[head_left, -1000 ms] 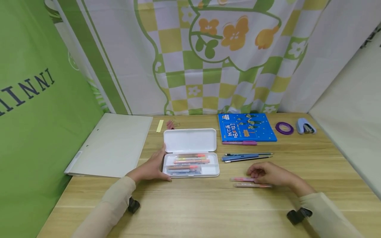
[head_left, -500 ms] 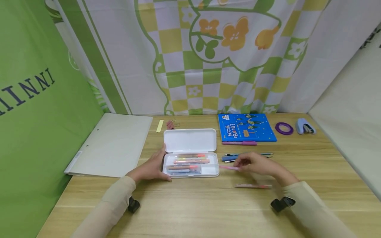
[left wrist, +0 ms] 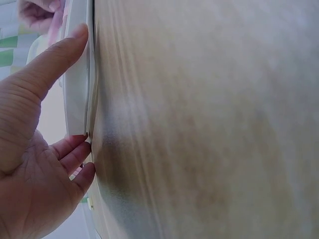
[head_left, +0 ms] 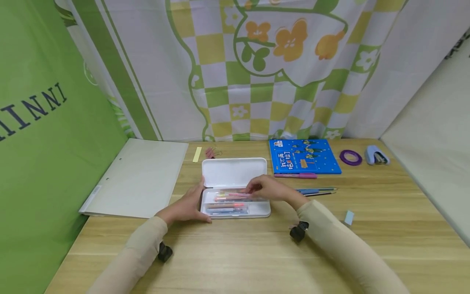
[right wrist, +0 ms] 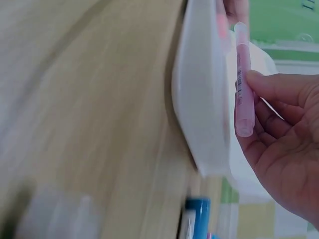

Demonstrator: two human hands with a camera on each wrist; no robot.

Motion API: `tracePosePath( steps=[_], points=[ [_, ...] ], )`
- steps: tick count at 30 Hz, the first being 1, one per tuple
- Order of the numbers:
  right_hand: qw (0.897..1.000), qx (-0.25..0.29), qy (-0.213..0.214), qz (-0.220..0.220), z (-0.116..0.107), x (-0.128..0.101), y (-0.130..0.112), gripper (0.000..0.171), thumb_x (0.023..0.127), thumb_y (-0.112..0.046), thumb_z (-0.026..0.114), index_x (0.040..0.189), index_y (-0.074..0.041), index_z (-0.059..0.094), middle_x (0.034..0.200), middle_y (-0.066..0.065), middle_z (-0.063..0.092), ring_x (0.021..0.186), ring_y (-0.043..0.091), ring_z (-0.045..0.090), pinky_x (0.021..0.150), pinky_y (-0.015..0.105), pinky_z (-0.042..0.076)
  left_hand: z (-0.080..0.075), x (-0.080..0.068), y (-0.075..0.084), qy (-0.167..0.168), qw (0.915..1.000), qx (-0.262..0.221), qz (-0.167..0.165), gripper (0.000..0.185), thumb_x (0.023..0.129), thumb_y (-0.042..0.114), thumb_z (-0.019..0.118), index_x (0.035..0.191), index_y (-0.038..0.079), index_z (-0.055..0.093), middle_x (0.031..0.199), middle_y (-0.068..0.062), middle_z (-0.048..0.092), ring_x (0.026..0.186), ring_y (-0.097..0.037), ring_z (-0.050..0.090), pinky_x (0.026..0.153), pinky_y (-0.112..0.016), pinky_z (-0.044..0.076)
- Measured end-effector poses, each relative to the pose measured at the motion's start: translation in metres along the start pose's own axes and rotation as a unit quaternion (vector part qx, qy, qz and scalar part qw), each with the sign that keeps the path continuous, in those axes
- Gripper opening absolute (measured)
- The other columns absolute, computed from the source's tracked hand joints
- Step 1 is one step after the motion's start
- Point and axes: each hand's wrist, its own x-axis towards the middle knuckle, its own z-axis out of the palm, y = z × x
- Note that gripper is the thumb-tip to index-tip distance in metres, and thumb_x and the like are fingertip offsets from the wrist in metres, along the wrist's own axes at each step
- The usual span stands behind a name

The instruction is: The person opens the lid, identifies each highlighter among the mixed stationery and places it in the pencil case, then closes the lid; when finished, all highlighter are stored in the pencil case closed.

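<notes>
With my left hand point(head_left: 187, 206) lying flat against the left end of the open pencil case point(head_left: 235, 203) and my right hand point(head_left: 265, 189) pinching the pink pen point(right wrist: 242, 79) just over its tray, I judged the pen could slip crosswise onto the pens already there.

Wooden surface point(head_left: 235, 253) backed by a green-and-yellow checked floral curtain point(head_left: 257, 69) and a green panel point(head_left: 44, 134) with dark lettering. Far left: grey folder point(head_left: 139, 177); beside it a yellow strip point(head_left: 197, 155) and pink binder clips point(head_left: 210, 153). Far right: blue book point(head_left: 304, 157) with a purple pen point(head_left: 295, 175) along its near edge; purple tape ring point(head_left: 350, 157); pale blue stapler point(head_left: 376, 155). Below the book, blue and dark pens point(head_left: 317, 190). Near right: small light-blue eraser point(head_left: 349, 217)
</notes>
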Motion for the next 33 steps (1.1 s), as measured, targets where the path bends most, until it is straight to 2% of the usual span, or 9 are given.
tracePosePath(
  steps=[3,6,9,15,19,25,33],
  points=[
    [1.000,-0.014,-0.004,-0.011,0.008,0.013,-0.002,0.008,0.086,-0.003,0.065,0.092,-0.005,0.071,0.083,-0.001,0.065,0.076,0.009,0.054,0.071,0.023,0.048,-0.001,0.000,0.001,-0.001,1.0000,0.000,-0.001,0.136,0.063,0.037,0.088,0.145,-0.010,-0.010,0.151,-0.027,0.017,0.137,-0.040,0.019,0.111,-0.052,0.016],
    [1.000,-0.023,-0.006,-0.019,0.013,0.020,-0.003,0.008,0.085,-0.001,0.066,0.090,-0.003,0.071,0.081,0.001,0.065,0.075,0.008,0.055,0.070,0.022,0.049,-0.001,0.001,0.002,-0.004,1.0000,0.000,-0.003,0.135,0.064,0.037,0.087,0.146,-0.009,-0.010,0.153,-0.027,0.012,0.138,-0.041,0.016,0.111,-0.052,0.016],
    [1.000,-0.024,-0.006,-0.020,0.017,0.023,-0.003,0.009,0.084,0.001,0.066,0.091,-0.002,0.071,0.083,0.004,0.067,0.076,0.007,0.056,0.071,0.021,0.049,-0.001,0.001,0.004,-0.005,1.0000,-0.002,-0.007,0.135,0.064,0.037,0.087,0.146,-0.008,-0.010,0.153,-0.028,0.006,0.139,-0.042,0.013,0.111,-0.053,0.015],
    [1.000,-0.023,0.015,-0.006,0.022,0.021,-0.003,0.009,0.084,0.000,0.066,0.091,-0.002,0.071,0.085,0.005,0.066,0.078,0.009,0.056,0.072,0.021,0.048,-0.002,0.000,0.003,-0.005,1.0000,-0.002,-0.006,0.136,0.064,0.038,0.087,0.146,-0.009,-0.011,0.153,-0.028,0.006,0.139,-0.042,0.014,0.111,-0.053,0.015],
    [0.999,-0.014,0.039,0.007,0.019,0.015,-0.004,0.009,0.085,-0.003,0.067,0.093,-0.002,0.071,0.087,0.004,0.066,0.080,0.013,0.057,0.073,0.025,0.049,-0.002,-0.001,0.002,-0.001,1.0000,-0.002,-0.004,0.136,0.064,0.038,0.087,0.145,-0.010,-0.010,0.153,-0.029,0.008,0.138,-0.043,0.015,0.111,-0.053,0.016],
    [0.997,0.028,0.063,0.035,0.008,-0.001,-0.001,0.013,0.088,-0.007,0.066,0.099,-0.002,0.070,0.093,0.005,0.067,0.085,0.016,0.057,0.078,0.030,0.050,-0.002,-0.001,0.001,0.001,1.0000,-0.002,0.001,0.136,0.063,0.037,0.088,0.144,-0.012,-0.010,0.150,-0.028,0.019,0.137,-0.041,0.018,0.111,-0.053,0.016],
    [0.995,0.073,0.058,0.047,-0.014,-0.043,0.012,0.018,0.090,-0.007,0.063,0.105,0.003,0.066,0.101,0.013,0.066,0.090,0.019,0.059,0.078,0.031,0.051,-0.001,-0.001,0.001,-0.002,1.0000,-0.006,-0.002,0.136,0.063,0.039,0.087,0.146,-0.009,-0.011,0.153,-0.028,0.007,0.138,-0.043,0.014,0.111,-0.053,0.015]
  ],
)
